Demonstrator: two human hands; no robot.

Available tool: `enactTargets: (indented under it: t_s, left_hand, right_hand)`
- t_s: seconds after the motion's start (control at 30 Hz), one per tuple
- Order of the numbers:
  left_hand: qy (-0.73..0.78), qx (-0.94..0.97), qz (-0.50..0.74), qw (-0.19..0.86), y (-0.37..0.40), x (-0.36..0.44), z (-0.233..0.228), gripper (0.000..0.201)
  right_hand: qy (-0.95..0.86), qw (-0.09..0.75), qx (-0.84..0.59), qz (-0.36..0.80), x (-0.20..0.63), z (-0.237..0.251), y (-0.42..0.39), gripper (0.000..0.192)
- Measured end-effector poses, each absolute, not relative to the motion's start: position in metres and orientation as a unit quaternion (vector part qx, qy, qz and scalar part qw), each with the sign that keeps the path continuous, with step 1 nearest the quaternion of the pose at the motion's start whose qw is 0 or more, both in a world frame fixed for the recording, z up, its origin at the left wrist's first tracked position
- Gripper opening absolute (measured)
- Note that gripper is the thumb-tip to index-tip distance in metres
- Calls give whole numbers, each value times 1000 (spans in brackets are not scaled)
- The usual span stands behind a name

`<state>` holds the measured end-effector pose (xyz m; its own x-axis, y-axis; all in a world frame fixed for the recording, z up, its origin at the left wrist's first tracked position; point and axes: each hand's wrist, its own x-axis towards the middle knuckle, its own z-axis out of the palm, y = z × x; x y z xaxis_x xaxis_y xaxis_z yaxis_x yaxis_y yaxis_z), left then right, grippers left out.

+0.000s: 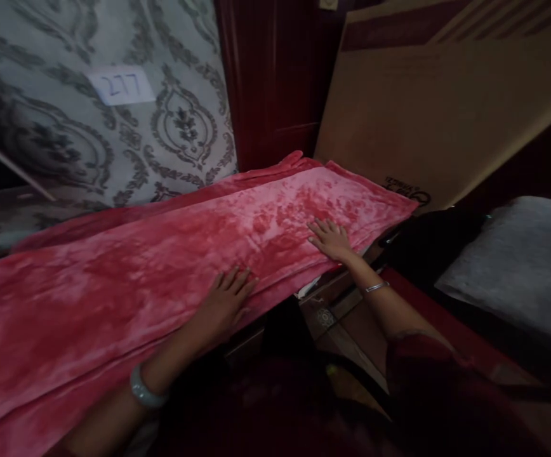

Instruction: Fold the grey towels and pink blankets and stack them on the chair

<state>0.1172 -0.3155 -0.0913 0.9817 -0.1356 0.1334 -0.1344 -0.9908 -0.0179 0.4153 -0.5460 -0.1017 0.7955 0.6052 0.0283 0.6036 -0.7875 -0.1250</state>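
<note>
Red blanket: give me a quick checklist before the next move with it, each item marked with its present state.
1. Left hand flat on the red blanket: ok, palm down near the front edge.
2. Right hand flat on the blanket: ok, fingers spread.
3. Blanket folded into a long strip: ok, layered edges show along the front.
4. Surface smooth: ok between the hands; far end bunched near the cardboard sheet.
5. Support underneath: cannot tell, the blanket hides it.
6. Grey cushion apart from the blanket: ok.
</note>
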Motion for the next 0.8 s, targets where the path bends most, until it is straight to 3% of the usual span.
enactTargets:
  t_s: [0.17, 0.33, 0.5, 0.67, 0.8]
  left_hand:
    - [-38, -994, -100, 10, -287, 58, -90, 54]
    - [-91, -990, -104, -22, -260, 7, -85, 47]
    - [-113, -984, -106, -93, -260, -2, -71, 40]
    - [-95, -974, -113, -170, -249, 27, -52, 32]
    - [-121, -975, -105, -153, -210, 76, -36, 34]
  right_hand:
    - [-332, 131, -934, -25, 400, -86, -521, 52]
    - [-591, 278, -757, 8, 320, -79, -465, 47]
    - [-680, 285, -671, 82, 261, -75, -443, 43]
    - [-605, 317, -727, 70, 295, -74, -438, 36]
    - [-519, 318, -792, 48, 350, -70, -421, 32]
